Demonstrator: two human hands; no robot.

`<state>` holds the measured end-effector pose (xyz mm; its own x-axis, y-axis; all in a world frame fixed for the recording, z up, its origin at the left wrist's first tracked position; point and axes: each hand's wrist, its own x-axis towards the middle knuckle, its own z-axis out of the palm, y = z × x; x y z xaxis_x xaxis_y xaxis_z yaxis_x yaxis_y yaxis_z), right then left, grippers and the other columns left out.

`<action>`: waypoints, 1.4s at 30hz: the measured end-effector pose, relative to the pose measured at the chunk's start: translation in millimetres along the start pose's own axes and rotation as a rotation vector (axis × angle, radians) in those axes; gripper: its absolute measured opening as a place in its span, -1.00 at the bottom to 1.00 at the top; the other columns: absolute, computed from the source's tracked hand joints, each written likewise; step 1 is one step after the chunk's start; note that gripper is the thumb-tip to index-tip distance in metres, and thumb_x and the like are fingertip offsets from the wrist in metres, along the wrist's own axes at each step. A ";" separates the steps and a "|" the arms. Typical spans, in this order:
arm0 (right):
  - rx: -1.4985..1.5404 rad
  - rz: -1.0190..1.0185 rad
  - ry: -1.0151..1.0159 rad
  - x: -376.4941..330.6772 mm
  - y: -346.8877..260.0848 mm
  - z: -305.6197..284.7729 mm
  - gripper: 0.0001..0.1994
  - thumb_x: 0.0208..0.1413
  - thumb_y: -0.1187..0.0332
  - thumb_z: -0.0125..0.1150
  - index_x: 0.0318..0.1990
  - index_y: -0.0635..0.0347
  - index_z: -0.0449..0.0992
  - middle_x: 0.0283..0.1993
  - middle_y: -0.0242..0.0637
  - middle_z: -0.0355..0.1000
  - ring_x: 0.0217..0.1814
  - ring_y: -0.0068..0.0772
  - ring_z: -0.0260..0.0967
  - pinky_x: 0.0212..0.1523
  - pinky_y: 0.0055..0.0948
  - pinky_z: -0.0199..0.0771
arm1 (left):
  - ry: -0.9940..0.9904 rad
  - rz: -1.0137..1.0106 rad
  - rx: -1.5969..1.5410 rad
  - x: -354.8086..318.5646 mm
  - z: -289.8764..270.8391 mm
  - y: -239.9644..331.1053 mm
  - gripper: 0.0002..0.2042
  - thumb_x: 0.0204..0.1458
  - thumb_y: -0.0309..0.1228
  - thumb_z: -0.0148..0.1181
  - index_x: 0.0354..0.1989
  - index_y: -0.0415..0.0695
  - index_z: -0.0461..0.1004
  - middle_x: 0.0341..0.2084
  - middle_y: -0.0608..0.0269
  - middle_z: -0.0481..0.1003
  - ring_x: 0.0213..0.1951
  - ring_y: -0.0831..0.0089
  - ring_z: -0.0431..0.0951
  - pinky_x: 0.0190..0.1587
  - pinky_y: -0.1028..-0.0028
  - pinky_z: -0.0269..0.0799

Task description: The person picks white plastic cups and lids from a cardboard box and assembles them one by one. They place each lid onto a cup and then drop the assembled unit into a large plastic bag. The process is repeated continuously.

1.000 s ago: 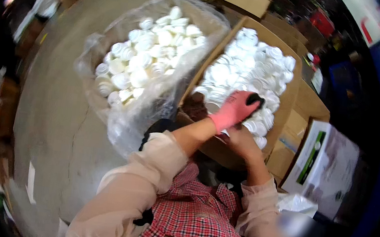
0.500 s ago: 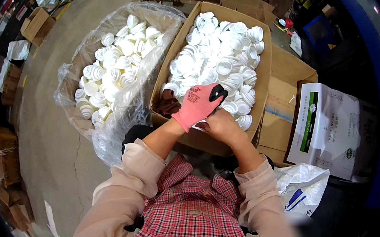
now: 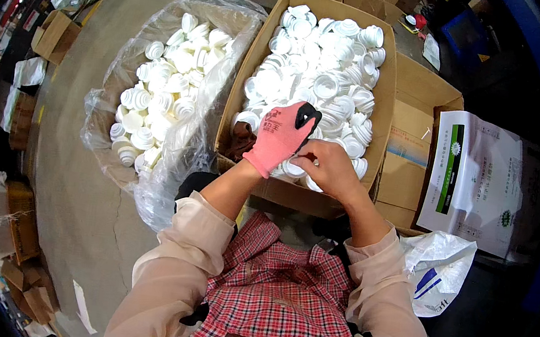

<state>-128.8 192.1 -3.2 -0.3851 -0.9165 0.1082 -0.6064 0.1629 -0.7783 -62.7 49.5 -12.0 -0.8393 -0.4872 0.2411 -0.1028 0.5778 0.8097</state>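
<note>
My left hand (image 3: pixel 282 137), in a pink glove with black fingertips, and my bare right hand (image 3: pixel 330 168) meet over the near end of an open cardboard box (image 3: pixel 383 95) filled with white ribbed plastic caps (image 3: pixel 320 62). Both hands close on a white cap (image 3: pixel 294 168) held between them, just above the pile. The gloved fingers hide most of that cap. To the left, a clear plastic bag (image 3: pixel 120 87) holds more white caps (image 3: pixel 159 91).
A flat cardboard flap (image 3: pixel 409 157) and a white printed sack (image 3: pixel 479 177) lie to the right of the box. A white woven bag (image 3: pixel 441 265) sits by my right elbow. Small cardboard boxes (image 3: pixel 54 34) stand along the left on the concrete floor (image 3: pixel 74 214).
The view has swung so the box and bag sit more centred. My hands stay together over the box's near end, shifted slightly toward me.
</note>
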 end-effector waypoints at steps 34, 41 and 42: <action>0.990 0.190 0.215 11.9 -15.2 5.2 -0.84 0.08 0.51 0.13 -0.53 0.22 0.37 -0.60 -0.44 0.30 -0.52 -0.59 0.29 -0.35 -0.49 0.39 | -0.215 -0.157 -0.653 -7.4 -26.8 7.6 -0.72 0.16 -0.35 0.08 -0.07 -0.30 0.47 -0.25 0.23 0.51 -0.21 0.54 0.45 -0.11 0.51 0.36; 0.198 -0.104 0.486 6.9 -28.5 -4.2 -0.95 -0.02 0.54 0.20 -0.41 0.27 0.45 -0.54 -0.25 0.36 -0.53 -0.37 0.33 -0.46 -0.45 0.33 | -0.189 0.124 -0.509 -6.0 -23.4 7.5 -0.68 0.21 -0.30 0.00 -0.03 -0.30 0.45 -0.23 0.24 0.51 -0.15 0.53 0.47 -0.05 0.52 0.36; 0.146 -0.134 0.519 6.8 -28.5 -5.8 -0.93 -0.03 0.51 0.22 -0.44 0.26 0.43 -0.56 -0.21 0.35 -0.57 -0.27 0.32 -0.51 -0.39 0.32 | -0.212 0.136 -0.508 -5.4 -25.1 9.7 -0.66 0.23 -0.27 -0.04 -0.01 -0.29 0.44 -0.22 0.24 0.51 -0.14 0.52 0.47 -0.03 0.51 0.36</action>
<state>-118.2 183.3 23.3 -0.6263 -0.6191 0.4738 -0.5851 -0.0284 -0.8105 -45.7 41.3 7.9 -0.9213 -0.2582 0.2907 0.2393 0.2127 0.9474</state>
